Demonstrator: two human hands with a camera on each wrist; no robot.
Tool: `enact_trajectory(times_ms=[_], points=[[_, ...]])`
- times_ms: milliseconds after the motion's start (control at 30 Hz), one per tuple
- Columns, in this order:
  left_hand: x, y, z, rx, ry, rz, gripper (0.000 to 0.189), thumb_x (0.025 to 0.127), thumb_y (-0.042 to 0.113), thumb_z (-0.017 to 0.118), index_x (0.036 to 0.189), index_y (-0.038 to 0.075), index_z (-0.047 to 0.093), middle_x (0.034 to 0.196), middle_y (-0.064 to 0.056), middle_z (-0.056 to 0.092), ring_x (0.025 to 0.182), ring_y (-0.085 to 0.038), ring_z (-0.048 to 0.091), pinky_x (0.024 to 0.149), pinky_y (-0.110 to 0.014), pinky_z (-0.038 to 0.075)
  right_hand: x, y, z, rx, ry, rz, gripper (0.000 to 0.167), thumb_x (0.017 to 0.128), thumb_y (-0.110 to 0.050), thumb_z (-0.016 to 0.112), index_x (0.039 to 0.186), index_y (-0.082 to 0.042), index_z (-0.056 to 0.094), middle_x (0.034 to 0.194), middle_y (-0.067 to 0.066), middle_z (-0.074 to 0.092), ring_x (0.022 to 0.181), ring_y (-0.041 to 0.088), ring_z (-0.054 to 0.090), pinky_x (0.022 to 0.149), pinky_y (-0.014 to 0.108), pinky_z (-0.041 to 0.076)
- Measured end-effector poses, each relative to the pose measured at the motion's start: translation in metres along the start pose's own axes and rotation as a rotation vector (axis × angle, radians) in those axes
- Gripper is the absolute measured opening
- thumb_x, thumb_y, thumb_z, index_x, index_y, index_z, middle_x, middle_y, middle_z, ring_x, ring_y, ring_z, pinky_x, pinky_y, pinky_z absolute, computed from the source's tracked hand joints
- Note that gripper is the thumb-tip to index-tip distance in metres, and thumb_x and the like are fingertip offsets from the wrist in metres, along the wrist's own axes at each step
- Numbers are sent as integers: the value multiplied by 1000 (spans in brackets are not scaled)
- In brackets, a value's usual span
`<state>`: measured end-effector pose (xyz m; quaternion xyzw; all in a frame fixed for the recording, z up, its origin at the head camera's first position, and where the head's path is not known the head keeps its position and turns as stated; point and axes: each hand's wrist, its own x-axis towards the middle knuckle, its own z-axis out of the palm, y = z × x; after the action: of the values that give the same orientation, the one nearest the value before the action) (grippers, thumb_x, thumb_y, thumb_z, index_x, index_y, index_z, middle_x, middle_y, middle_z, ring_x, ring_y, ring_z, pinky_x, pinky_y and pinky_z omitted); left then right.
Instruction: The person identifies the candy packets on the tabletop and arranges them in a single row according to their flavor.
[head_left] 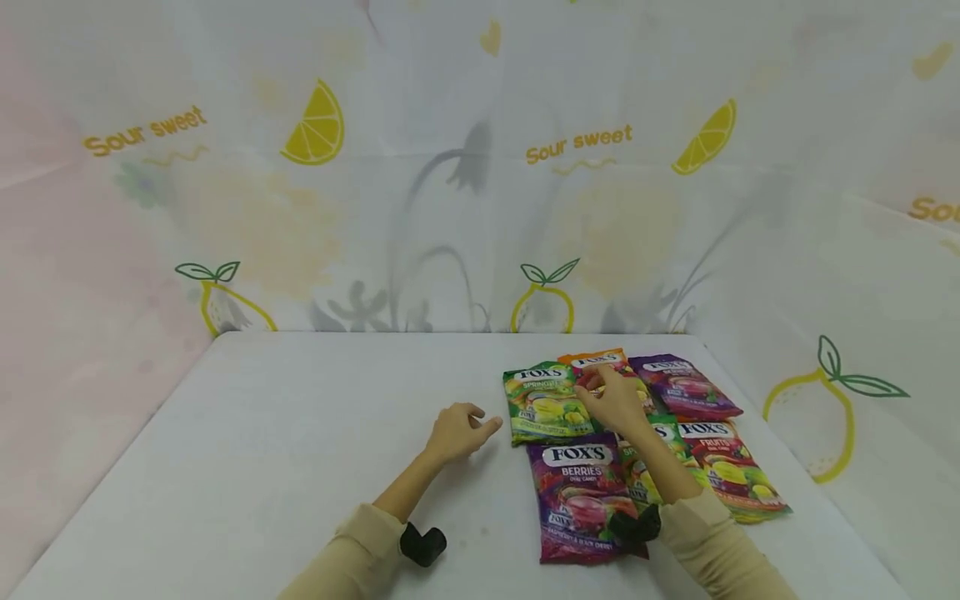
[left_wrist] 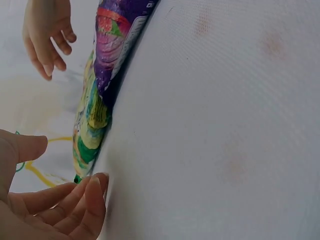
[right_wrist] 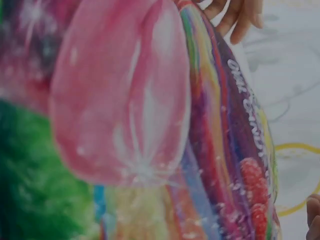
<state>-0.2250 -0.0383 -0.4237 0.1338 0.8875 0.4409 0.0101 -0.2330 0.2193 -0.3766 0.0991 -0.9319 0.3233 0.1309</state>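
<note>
Nearest: the left sleeve point(head_left: 337, 550) and right sleeve point(head_left: 723, 542), a black fitting point(head_left: 423, 544) at each wrist. The near purple bag point(head_left: 573, 500) lies flat on the white table point(head_left: 300, 458), face up. To its right lies the near green bag point(head_left: 637, 477), partly covered by the right forearm; beyond that, the red bag point(head_left: 735, 475). Left hand point(head_left: 457, 433): fingers loosely bent, thumb parted from them, just beside the far green bag point(head_left: 546, 408); contact with the table cannot be told. Right hand point(head_left: 615, 400): fingers slack and spread, hanging above the orange bag point(head_left: 596, 360), which it partly hides. Right of that, the far purple bag point(head_left: 686, 387) lies face up. Farthest: a pale backdrop point(head_left: 420, 100) printed with lemons and "Sour sweet".
</note>
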Motion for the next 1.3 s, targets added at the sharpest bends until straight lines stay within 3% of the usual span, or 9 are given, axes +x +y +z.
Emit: enact_trajectory(times_ms=[200,367,533,633,733,867,1000,1200,1300], points=[[9,1,17,-226,-65,-119,47,89,23,62,113,-16,56,88,-19,69,58,-22,66,51,-29,52,1,10,5,-77,-97,69,35,87,-16,64,111,9,58,83,18,66,67,29,61,59,39,50],[18,10,27,-295,-93,-205,47,89,22,62,116,-16,55,92,-18,68,64,-19,67,54,-28,53,2,13,6,-161,-174,95,30,86,-16,65,102,10,62,84,18,65,70,29,62,61,40,51],[23,16,38,-384,-98,-262,42,88,16,63,113,-17,56,79,-13,66,53,-11,60,52,-24,53,5,16,8,-178,-219,150,31,84,-17,66,98,10,63,95,23,64,82,36,62,68,45,51],[23,16,41,-382,-75,-271,38,87,13,65,110,-17,58,72,-11,65,48,-7,55,50,-22,51,5,19,9,-150,-210,170,32,79,-14,70,97,11,64,97,24,64,83,35,61,70,45,51],[22,15,42,-359,-48,-264,35,85,10,65,106,-17,60,70,-11,65,47,-7,52,50,-21,49,4,23,10,-29,-208,225,34,76,-10,72,99,13,64,98,26,64,78,32,63,68,42,52],[21,12,43,-324,-22,-231,33,84,8,64,104,-18,61,70,-11,65,49,-7,51,50,-20,48,3,25,12,231,-222,380,34,79,-7,70,105,15,62,102,28,60,74,24,64,66,36,54],[21,10,42,-311,-26,-208,32,86,10,62,103,-17,61,70,-11,65,49,-7,51,49,-20,46,5,24,13,400,-241,502,36,81,-7,69,109,14,61,107,27,59,74,16,62,67,30,54],[19,5,33,-350,-1,-178,26,84,4,62,102,-15,60,85,-17,66,62,-13,56,54,-24,49,8,15,15,628,-328,471,47,86,-4,63,126,16,48,125,30,52,87,11,60,78,28,51],[15,2,28,-386,26,-172,26,83,2,61,103,-14,59,89,-19,66,71,-15,59,57,-25,50,7,8,17,667,-331,425,49,87,-2,60,129,17,44,129,31,49,92,13,60,82,29,51]])
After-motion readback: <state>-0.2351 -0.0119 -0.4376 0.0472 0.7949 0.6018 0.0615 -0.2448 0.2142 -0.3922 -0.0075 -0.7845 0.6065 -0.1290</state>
